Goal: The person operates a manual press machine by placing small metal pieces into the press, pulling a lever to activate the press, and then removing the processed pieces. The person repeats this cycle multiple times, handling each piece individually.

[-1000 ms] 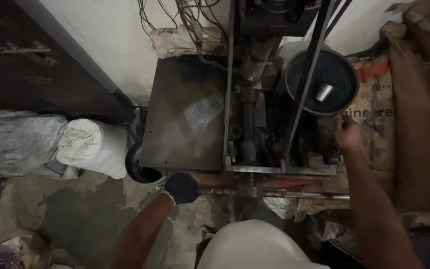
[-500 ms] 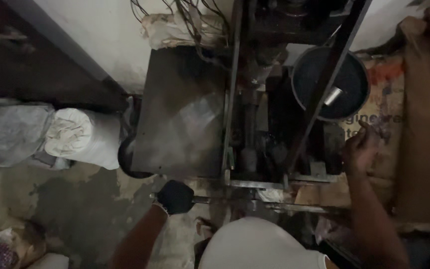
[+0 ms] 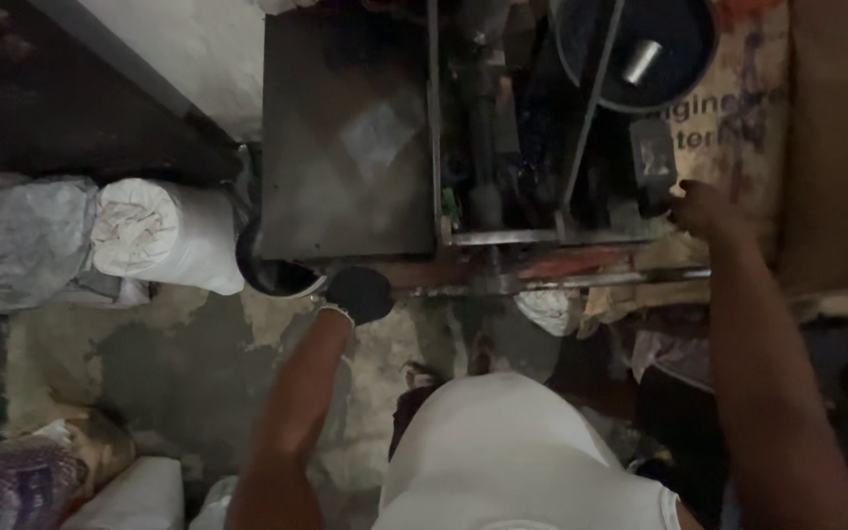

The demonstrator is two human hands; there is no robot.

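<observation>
At the front edge of the dark metal plate (image 3: pixel 345 147), my left hand (image 3: pixel 358 294) is shut around a black knob (image 3: pixel 367 291) — a second ago it was only reaching there. My right hand (image 3: pixel 701 208) has come lower too, onto the machine frame (image 3: pixel 542 237); I cannot tell if it grips. So the work has begun. I count one knob, one round pulley (image 3: pixel 640 49), two wrapped rolls (image 3: pixel 164 236).

My one head view looks steeply down from above, close over the machine's flat metal plate (image 3: pixel 345 147) at twelve o'clock, concrete floor (image 3: pixel 188 363) at eight.
</observation>
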